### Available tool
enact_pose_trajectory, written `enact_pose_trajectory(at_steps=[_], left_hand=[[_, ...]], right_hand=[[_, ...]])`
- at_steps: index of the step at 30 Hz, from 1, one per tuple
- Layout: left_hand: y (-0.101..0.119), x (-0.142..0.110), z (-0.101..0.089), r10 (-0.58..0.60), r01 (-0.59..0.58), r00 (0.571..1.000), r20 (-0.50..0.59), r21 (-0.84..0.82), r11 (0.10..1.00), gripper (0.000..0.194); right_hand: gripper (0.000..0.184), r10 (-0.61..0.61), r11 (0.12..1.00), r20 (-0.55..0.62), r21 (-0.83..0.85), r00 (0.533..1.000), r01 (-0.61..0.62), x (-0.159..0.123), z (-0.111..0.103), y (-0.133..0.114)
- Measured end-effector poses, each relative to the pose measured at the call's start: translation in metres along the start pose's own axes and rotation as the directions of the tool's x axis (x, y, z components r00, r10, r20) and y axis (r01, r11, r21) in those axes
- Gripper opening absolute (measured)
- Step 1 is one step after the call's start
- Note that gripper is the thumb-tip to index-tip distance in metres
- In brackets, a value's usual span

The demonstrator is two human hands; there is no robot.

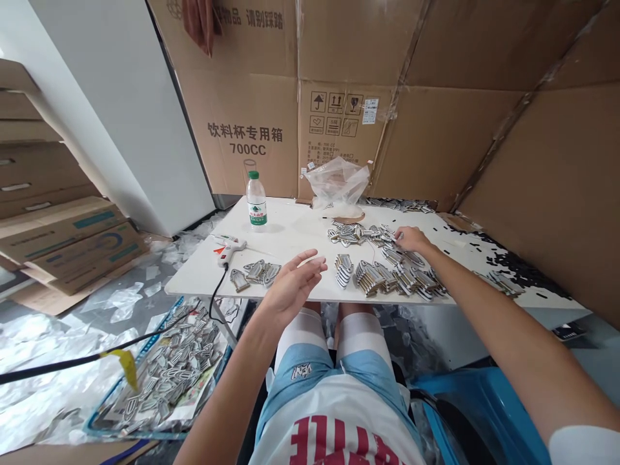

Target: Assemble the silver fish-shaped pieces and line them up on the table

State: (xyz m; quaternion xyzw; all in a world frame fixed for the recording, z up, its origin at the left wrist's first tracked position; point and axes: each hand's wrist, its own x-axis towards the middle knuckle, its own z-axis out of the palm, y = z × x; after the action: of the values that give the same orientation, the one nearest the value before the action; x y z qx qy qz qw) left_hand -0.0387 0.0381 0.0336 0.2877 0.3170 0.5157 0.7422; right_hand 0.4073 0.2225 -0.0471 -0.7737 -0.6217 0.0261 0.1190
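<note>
My left hand (298, 278) hovers over the front edge of the white table (285, 223), fingers stretched out and nothing in them. To its left lies a small heap of flat grey-and-white pieces (261, 272), pointed at one end. My right hand (411, 239) reaches into the back pile of similar pieces (351, 234), its fingers curled and pinching at the pile's right side. Whatever is between those fingertips is too small to make out. Between my hands, a neat stack (343, 270) stands beside a longer leaning row of pieces (387, 279).
A glue gun (230, 250) with a black cord lies at the table's left. Behind it stands a water bottle (256, 203). A clear plastic bag (336, 181) sits near the cardboard wall (349, 51). Black bits (518, 268) are scattered at right. A blue-rimmed crate (169, 374) holds many pieces.
</note>
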Motion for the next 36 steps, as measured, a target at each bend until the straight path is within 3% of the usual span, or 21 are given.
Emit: enact_pose_trajectory(at_steps=[5, 10, 13, 17, 20, 23, 25, 29, 33, 36], left_hand=[[-0.004, -0.001, 0.000, -0.007, 0.005, 0.999, 0.045, 0.051, 0.999, 0.038], [-0.008, -0.002, 0.001, -0.021, 0.015, 0.992, 0.121, 0.046, 0.999, 0.038], [-0.007, -0.003, 0.002, -0.008, -0.001, 0.993, 0.121, 0.077, 0.997, 0.043], [-0.006, -0.004, 0.002, 0.015, -0.033, 0.993, 0.114, 0.152, 0.988, 0.050], [-0.006, -0.006, 0.003, 0.071, -0.107, 0.988, 0.135, 0.279, 0.954, 0.050], [-0.006, -0.010, 0.006, 0.133, -0.186, 0.978, 0.163, 0.378, 0.907, 0.046], [-0.007, -0.015, 0.009, 0.154, -0.222, 0.969, 0.190, 0.417, 0.881, 0.042], [-0.014, -0.025, 0.018, 0.165, -0.270, 0.955, 0.248, 0.485, 0.832, 0.033], [-0.022, -0.030, 0.023, 0.184, -0.315, 0.944, 0.275, 0.575, 0.755, 0.028], [-0.027, -0.029, 0.025, 0.218, -0.344, 0.937, 0.274, 0.611, 0.713, 0.026]], right_hand=[[0.035, 0.036, 0.993, -0.022, -0.109, 0.999, -0.039, -0.010, -0.006, 0.003], [0.025, -0.029, 0.996, -0.157, -0.092, 0.987, 0.015, -0.028, -0.018, 0.000], [0.015, -0.058, 0.998, -0.267, -0.018, 0.962, 0.055, -0.039, -0.029, -0.008], [0.020, -0.045, 0.986, -0.443, 0.125, 0.896, 0.111, -0.058, -0.050, -0.024], [0.026, -0.013, 0.955, -0.549, 0.240, 0.836, 0.172, -0.095, -0.060, -0.042], [0.034, 0.034, 0.890, -0.590, 0.386, 0.807, 0.244, -0.164, -0.059, -0.070], [0.033, 0.136, 0.696, -0.534, 0.651, 0.835, 0.303, -0.220, -0.057, -0.093], [0.028, 0.097, 0.436, -0.349, 0.857, 0.932, 0.275, -0.300, -0.052, -0.137], [0.028, 0.020, 0.392, -0.263, 0.890, 0.965, 0.234, -0.317, -0.050, -0.159], [0.029, 0.065, 0.405, -0.272, 0.887, 0.960, 0.224, -0.313, -0.046, -0.163]])
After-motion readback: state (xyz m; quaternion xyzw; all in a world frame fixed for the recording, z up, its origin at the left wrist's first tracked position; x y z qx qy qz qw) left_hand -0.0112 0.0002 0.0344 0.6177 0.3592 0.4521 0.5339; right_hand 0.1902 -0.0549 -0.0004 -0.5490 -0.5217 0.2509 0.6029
